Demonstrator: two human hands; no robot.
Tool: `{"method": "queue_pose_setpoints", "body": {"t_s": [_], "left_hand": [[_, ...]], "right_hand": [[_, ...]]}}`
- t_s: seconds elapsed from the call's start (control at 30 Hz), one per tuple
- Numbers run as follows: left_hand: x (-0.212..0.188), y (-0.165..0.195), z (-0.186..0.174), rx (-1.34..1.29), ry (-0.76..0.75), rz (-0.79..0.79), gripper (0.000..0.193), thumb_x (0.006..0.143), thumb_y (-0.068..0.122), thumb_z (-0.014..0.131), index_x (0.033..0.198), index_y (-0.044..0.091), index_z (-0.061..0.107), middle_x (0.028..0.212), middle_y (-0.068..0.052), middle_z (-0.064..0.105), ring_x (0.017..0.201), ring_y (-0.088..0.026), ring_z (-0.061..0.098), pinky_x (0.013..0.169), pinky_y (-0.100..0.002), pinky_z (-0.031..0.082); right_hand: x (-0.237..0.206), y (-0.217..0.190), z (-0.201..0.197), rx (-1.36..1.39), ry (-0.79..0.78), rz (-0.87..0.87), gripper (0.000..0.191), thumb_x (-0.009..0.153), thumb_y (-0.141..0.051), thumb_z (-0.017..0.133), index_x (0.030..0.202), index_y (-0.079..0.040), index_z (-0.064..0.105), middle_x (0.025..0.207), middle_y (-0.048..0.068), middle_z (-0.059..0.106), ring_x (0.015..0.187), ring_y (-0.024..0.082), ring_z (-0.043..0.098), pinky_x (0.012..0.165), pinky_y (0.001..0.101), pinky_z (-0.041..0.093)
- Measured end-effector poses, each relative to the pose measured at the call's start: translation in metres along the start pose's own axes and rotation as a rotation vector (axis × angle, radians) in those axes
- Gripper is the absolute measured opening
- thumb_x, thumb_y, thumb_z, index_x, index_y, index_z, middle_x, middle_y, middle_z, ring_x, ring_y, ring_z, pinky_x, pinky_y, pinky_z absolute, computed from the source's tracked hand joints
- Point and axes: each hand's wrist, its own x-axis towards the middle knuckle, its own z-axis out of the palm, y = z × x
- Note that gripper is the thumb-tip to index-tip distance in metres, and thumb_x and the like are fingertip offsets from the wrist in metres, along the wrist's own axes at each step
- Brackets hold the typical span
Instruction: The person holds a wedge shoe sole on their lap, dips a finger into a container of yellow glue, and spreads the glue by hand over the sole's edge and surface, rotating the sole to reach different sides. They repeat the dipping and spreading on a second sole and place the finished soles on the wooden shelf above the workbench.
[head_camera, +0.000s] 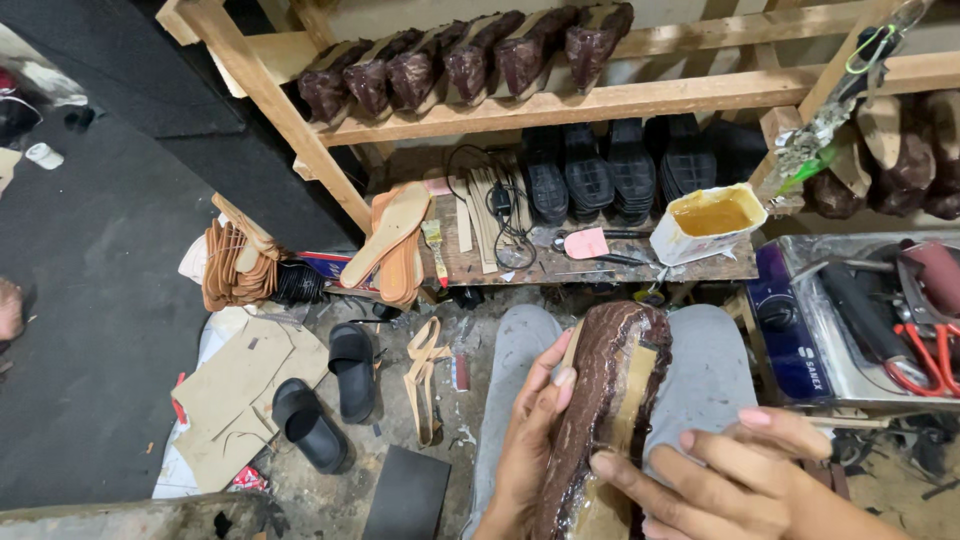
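Over the lap, between grey-trousered knees (520, 340): one brown shoe upper on a last (600, 400), sole side up, gripped along its left edge by the left hand (525, 450), while the right hand (730, 475) lies across its near end with the thumb pressed on the pale insole board. Beyond, a low wooden bench (560, 265) carries tan insoles (395, 240), a small brush (435, 245) and an open tub of yellow glue (710, 220). Above, a wooden rack (620, 100) holds a row of matching brown lasted uppers (460, 60); black slides (330, 395) lie on the floor to the left.
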Motion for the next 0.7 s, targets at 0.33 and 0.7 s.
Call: {"method": "queue_pose_setpoints", "body": {"t_s": [0.33,0.7], "left_hand": [[0.008,0.0,0.001,0.011,0.01,-0.038,0.06,0.097,0.02,0.059,0.152,0.003,0.042,0.141,-0.015,0.061,0.121,-0.02,0.064,0.103,-0.034,0.053],[0.016,-0.002,-0.002,0.046,0.038,-0.061,0.058,0.099,0.021,0.056,0.152,0.003,0.043,0.143,-0.014,0.06,0.123,-0.019,0.064,0.104,-0.033,0.051]], "right_hand": [[-0.001,0.012,0.013,0.132,0.082,0.043,0.039,0.089,-0.042,0.058,0.12,-0.026,0.077,0.093,-0.008,0.055,0.095,0.017,0.046,0.102,0.0441,0.027],[0.001,0.034,0.021,0.132,0.019,0.202,0.041,0.084,-0.035,0.057,0.116,-0.022,0.078,0.089,0.0,0.059,0.095,0.023,0.047,0.102,0.0489,0.027]]}}
